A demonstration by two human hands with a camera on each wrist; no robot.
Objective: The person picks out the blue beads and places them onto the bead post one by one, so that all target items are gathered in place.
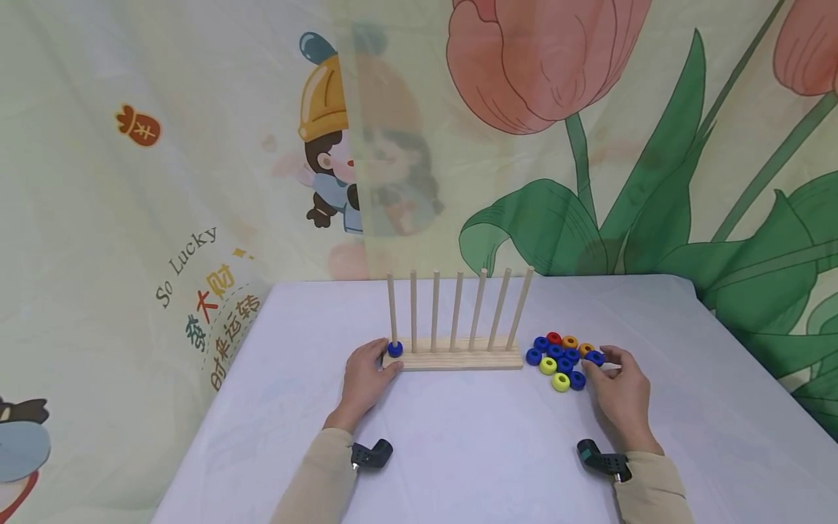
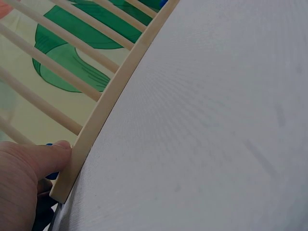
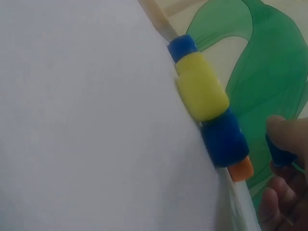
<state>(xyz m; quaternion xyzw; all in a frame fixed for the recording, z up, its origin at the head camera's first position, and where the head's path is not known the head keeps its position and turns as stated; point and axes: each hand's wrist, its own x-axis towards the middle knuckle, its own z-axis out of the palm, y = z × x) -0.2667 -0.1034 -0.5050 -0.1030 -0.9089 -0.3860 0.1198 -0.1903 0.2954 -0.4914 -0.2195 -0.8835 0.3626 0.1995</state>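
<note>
A wooden peg rack [image 1: 465, 360] with several upright pegs stands on the table. One blue bead [image 1: 395, 351] sits at the foot of its leftmost peg. My left hand [image 1: 364, 380] grips the left end of the base, the thumb [image 2: 50, 158] lying along its front. At the right of the rack, my right hand [image 1: 623, 393] pinches a blue bead [image 3: 278, 153] between thumb and fingers, at the right edge of a bead cluster. That cluster holds several blue beads [image 1: 555, 351], two yellow beads [image 1: 548, 366], a red bead [image 1: 553, 338] and orange beads [image 1: 570, 342].
White cloth [image 1: 458, 437] covers the table. Behind it hangs a printed curtain [image 1: 406, 145] with tulips and cartoon figures. A black camera mount [image 1: 373, 455] is strapped to my left wrist, and another black mount [image 1: 602, 460] to my right.
</note>
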